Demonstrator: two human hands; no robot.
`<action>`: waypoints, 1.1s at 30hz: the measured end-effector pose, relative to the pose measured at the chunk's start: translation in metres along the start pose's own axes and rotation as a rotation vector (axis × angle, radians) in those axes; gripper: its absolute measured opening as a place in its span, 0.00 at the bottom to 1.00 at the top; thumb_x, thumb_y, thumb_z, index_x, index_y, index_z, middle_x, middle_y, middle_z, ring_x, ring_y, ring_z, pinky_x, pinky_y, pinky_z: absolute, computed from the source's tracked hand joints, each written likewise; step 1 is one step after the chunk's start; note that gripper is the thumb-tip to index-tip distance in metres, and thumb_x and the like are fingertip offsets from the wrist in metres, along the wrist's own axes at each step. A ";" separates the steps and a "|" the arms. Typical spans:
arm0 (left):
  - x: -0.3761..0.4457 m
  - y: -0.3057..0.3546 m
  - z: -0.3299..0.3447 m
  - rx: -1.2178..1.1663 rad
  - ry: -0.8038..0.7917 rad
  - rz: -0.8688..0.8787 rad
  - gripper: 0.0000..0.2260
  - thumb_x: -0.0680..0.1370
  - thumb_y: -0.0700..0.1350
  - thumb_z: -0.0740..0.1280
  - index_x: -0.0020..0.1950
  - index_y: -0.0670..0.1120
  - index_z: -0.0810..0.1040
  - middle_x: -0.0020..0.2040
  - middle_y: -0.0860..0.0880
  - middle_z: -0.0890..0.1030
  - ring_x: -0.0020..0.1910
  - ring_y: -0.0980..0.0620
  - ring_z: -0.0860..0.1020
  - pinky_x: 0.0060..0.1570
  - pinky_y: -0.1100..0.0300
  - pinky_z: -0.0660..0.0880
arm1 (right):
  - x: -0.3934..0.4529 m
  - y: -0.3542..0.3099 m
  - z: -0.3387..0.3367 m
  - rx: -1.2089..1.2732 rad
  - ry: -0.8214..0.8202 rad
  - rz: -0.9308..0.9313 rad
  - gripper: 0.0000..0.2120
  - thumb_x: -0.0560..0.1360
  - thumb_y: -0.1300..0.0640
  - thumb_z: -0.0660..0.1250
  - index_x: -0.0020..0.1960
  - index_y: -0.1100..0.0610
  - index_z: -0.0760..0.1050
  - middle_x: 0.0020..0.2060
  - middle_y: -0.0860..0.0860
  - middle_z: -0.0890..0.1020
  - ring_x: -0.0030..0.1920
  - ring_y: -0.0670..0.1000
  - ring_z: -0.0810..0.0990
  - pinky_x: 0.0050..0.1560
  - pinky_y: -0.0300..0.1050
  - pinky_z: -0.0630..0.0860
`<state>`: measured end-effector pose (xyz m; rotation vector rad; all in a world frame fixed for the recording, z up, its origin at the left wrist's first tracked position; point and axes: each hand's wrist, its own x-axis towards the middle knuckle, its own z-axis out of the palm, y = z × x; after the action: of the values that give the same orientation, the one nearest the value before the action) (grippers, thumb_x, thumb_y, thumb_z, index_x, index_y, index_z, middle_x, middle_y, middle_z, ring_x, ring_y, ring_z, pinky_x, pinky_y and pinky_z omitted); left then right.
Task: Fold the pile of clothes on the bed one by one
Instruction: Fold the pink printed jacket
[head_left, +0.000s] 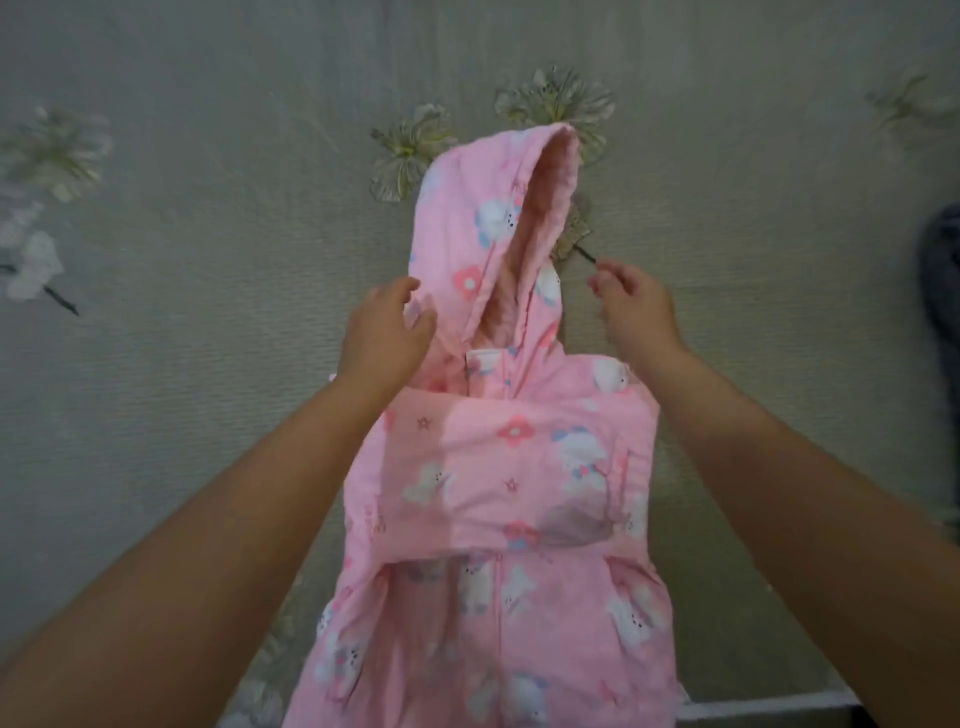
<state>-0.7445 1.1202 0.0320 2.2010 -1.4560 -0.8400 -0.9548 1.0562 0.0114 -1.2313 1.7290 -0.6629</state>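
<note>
A small pink hooded jacket (498, 467) with white bunnies and flowers lies flat on the grey-green bedspread (208, 260). Its hood (498, 223) points away from me, and a sleeve is folded across the chest. My left hand (384, 332) rests on the left base of the hood, thumb and fingers spread over the fabric. My right hand (634, 312) hovers just right of the hood, fingers loosely curled, holding nothing.
The bedspread carries embroidered pale flowers (556, 98). A dark grey garment (943, 291) lies at the right edge of the view. A pale bed frame edge (769, 709) shows at the bottom right.
</note>
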 end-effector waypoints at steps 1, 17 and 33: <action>0.012 0.002 0.002 -0.003 0.003 -0.077 0.17 0.77 0.43 0.63 0.65 0.41 0.71 0.61 0.38 0.75 0.60 0.42 0.72 0.57 0.57 0.66 | 0.019 -0.012 0.006 0.049 0.028 0.009 0.16 0.78 0.61 0.58 0.63 0.65 0.71 0.51 0.53 0.76 0.49 0.46 0.73 0.45 0.34 0.67; 0.030 -0.011 -0.003 -0.534 0.035 -0.335 0.14 0.80 0.48 0.57 0.60 0.42 0.72 0.58 0.45 0.76 0.56 0.50 0.73 0.55 0.57 0.69 | 0.024 -0.062 0.008 -0.235 -0.125 -0.357 0.11 0.68 0.64 0.67 0.50 0.65 0.78 0.39 0.57 0.77 0.41 0.51 0.74 0.40 0.41 0.67; -0.090 0.021 0.010 -0.097 -0.555 0.439 0.08 0.72 0.36 0.67 0.48 0.34 0.80 0.39 0.40 0.77 0.40 0.50 0.76 0.44 0.60 0.69 | -0.188 0.077 -0.090 -0.373 -0.375 -0.200 0.09 0.69 0.77 0.63 0.46 0.71 0.79 0.44 0.64 0.82 0.48 0.61 0.80 0.49 0.41 0.68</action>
<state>-0.7918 1.1950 0.0615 1.5386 -1.9940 -1.3802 -1.0478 1.2528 0.0568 -1.6827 1.4620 -0.1992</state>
